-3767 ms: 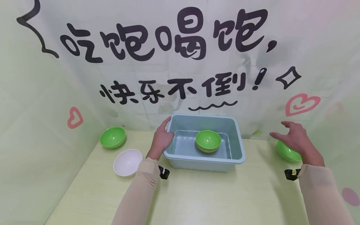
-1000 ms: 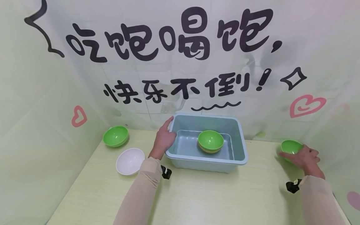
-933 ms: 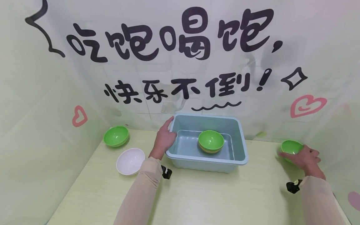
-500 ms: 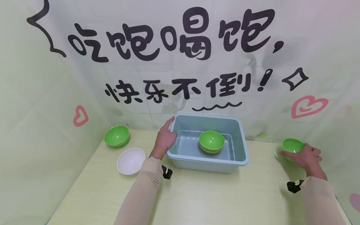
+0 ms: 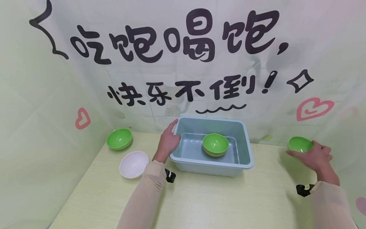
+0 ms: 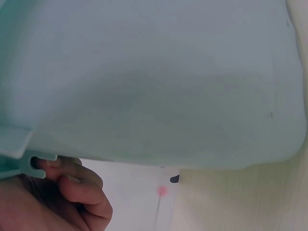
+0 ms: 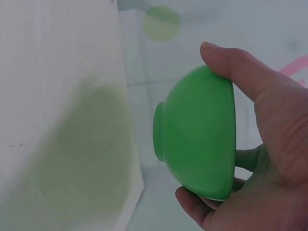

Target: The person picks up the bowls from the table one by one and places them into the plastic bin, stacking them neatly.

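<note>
The right hand's (image 5: 318, 156) fingers are gripping a green bowl (image 5: 300, 144) above the bench (image 5: 206, 205); the left hand's (image 5: 168, 143) are clasping the tub (image 5: 206, 169). Stacked bowls (image 5: 215, 143) are already sitting inside, while another green bowl (image 5: 119, 139) and a white bowl (image 5: 133, 164) are remaining outside.

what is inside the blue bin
Inside the blue bin sits a green bowl, open side up. A yellowish edge shows beneath it, apparently another bowl. The green bowl covers that one's inside, and the patch of bin under the stack cannot be seen.
</note>
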The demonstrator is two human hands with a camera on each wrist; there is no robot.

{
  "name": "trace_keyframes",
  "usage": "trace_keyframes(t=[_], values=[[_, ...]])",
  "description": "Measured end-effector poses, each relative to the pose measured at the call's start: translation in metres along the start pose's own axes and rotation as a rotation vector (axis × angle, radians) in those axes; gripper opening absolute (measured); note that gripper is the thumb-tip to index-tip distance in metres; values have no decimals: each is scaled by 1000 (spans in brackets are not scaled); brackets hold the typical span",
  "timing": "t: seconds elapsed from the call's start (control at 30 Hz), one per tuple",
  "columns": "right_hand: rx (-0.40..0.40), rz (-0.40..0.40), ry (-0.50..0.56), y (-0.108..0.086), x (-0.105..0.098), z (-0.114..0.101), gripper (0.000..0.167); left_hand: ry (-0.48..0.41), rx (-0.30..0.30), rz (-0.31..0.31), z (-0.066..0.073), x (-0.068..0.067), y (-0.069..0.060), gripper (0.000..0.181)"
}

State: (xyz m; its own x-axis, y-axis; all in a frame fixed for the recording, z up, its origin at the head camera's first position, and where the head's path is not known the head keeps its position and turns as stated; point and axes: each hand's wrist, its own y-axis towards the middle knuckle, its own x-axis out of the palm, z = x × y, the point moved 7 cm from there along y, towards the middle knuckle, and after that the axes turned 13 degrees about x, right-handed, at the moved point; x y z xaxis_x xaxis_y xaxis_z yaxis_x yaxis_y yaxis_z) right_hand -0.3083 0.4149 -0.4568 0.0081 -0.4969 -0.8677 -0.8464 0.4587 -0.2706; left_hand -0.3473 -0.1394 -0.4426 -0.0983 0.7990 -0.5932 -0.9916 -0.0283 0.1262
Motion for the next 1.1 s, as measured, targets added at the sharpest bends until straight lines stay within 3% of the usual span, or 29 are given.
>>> trace_keyframes(t=[0.3, 0.5, 1.1], values=[[-84, 107, 0, -13, -30, -24, 125, -12, 2, 1, 1, -1, -1, 76], [-189, 164, 1, -27, -45, -44, 120, -1, 0, -3, 2, 0, -1, 77], [-410, 195, 98, -74, -66, -120, 112, -5, 8, -5, 2, -1, -1, 77]])
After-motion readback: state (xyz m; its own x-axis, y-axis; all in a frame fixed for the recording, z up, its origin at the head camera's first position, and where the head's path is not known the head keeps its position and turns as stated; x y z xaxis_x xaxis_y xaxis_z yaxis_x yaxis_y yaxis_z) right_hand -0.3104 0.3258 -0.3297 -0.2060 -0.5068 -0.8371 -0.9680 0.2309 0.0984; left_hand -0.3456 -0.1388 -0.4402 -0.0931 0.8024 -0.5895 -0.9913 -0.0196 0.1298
